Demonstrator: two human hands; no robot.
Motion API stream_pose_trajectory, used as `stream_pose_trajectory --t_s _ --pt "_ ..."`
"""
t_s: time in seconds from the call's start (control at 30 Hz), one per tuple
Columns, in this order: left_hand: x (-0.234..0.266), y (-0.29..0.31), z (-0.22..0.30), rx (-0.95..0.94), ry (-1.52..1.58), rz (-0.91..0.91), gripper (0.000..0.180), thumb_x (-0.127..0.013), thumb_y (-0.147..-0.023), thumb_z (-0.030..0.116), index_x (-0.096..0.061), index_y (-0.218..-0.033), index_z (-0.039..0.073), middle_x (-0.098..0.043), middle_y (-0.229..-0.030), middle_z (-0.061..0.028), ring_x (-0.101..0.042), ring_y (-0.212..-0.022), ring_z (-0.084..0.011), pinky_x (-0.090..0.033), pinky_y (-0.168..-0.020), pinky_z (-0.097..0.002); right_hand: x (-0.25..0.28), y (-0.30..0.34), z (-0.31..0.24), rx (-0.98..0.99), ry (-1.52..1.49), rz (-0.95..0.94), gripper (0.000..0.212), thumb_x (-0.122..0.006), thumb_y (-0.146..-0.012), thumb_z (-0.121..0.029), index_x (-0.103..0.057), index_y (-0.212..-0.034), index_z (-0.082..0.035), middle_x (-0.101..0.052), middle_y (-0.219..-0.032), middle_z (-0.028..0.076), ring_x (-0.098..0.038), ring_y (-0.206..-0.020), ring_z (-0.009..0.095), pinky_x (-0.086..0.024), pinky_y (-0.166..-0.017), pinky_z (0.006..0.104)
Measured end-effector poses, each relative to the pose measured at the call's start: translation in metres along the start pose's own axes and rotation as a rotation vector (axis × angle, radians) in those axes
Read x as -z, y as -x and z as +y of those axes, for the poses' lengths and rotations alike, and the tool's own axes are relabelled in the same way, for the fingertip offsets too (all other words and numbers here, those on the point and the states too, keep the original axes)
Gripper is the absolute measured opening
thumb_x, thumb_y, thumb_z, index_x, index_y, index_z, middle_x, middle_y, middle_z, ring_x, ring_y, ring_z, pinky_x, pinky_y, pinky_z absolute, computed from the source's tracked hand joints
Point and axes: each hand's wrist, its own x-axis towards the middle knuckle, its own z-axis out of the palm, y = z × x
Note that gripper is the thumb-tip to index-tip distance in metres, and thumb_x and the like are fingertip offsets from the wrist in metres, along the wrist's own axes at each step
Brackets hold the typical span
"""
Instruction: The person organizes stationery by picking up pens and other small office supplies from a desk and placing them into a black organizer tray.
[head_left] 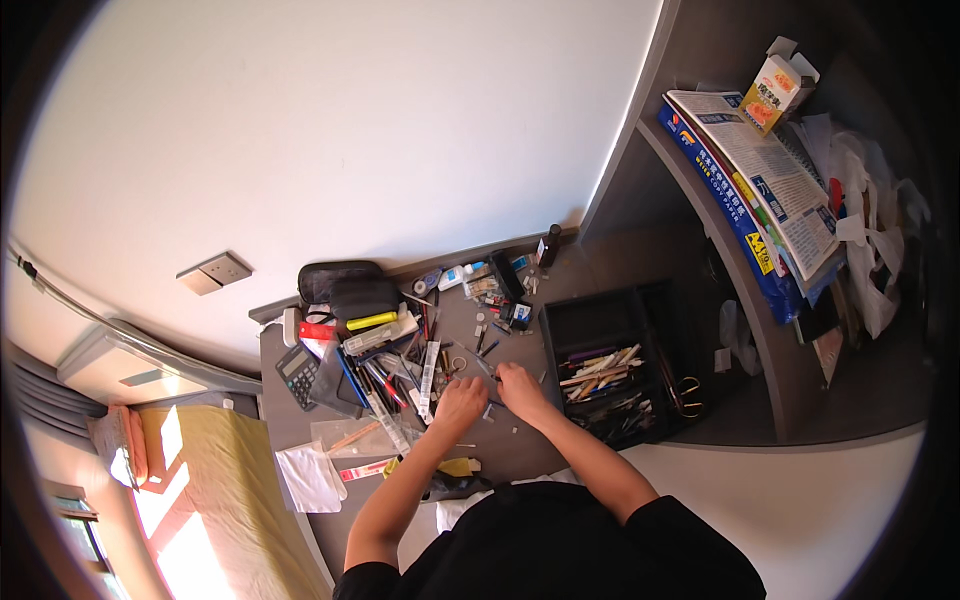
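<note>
- Head view: we are resting both hands close together, low over the middle of the desk [505, 455]; the left hand [460, 402] is bending its fingers inward, and the right hand [521, 391] is curling likewise.
- We cannot tell whether either is gripping anything; the backs of the hands are hiding the fingertips.
- A slender grey item [485, 367] is lying just ahead of the right hand's fingers, between the heap and the black tray [590, 322].
- Judgement: we seem to be handling small pieces one at a time; such a move is calling for a fine fingertip pinch and a clear path.
- Pens and brushes [600, 370] are filling a tray compartment to the right; gold-handled scissors [690, 397] are lying at its far side.
- In the way: a white strip [430, 380] is standing beside the left hand, and a jumbled pile of pens [352, 375] is crowding that side.
- Farther left, a calculator [299, 375] and a black pouch [365, 298] are bordering the pile; a dark bottle [549, 245] is standing by the wall.
</note>
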Motion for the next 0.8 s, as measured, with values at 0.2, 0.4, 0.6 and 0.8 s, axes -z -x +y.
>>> stream_pose_trajectory --t_s 0.2,0.4,0.6,0.8 --pt "-0.007 0.001 0.003 -0.059 0.028 0.018 0.008 -0.058 -0.076 0.015 -0.06 -0.083 0.012 -0.053 -0.083 -0.0024 -0.057 -0.083 -0.0182 -0.046 -0.071 -0.0318 -0.016 -0.006 -0.001 -0.056 0.098 -0.042 0.019 -0.066 -0.079 -0.008 -0.058 -0.093 0.0 -0.062 -0.096 0.02 -0.062 -0.088 0.042 -0.052 -0.075 0.0486" --pt "0.018 0.003 -0.009 -0.134 0.092 0.092 0.011 -0.056 -0.076 0.015 -0.058 -0.087 0.012 -0.053 -0.082 -0.0034 -0.057 -0.082 -0.0197 -0.046 -0.072 -0.0317 -0.012 -0.006 0.009 -0.028 0.072 -0.078 0.017 -0.067 -0.077 -0.009 -0.059 -0.089 0.0 -0.064 -0.085 0.02 -0.062 -0.085 0.042 -0.052 -0.074 0.0471" --pt "0.061 0.008 -0.003 0.239 0.301 0.188 0.01 -0.059 -0.077 0.008 -0.056 -0.087 0.008 -0.052 -0.082 -0.0095 -0.057 -0.081 -0.0273 -0.047 -0.069 -0.0396 0.075 0.023 -0.016 -0.201 -0.426 -0.064 0.015 -0.067 -0.084 -0.011 -0.057 -0.084 0.0 -0.062 -0.074 0.011 -0.062 -0.06 0.021 -0.05 -0.053 0.0324" --pt "0.088 -0.031 0.05 0.416 0.973 0.234 0.009 -0.059 -0.087 0.008 -0.054 -0.09 0.002 -0.057 -0.082 -0.0173 -0.059 -0.075 -0.0377 -0.046 -0.063 -0.0432 0.123 0.1 0.016 -0.409 -1.108 0.147 0.01 -0.063 -0.092 -0.011 -0.058 -0.093 -0.003 -0.058 -0.073 0.003 -0.055 -0.055 0.009 -0.044 -0.046 0.0234"
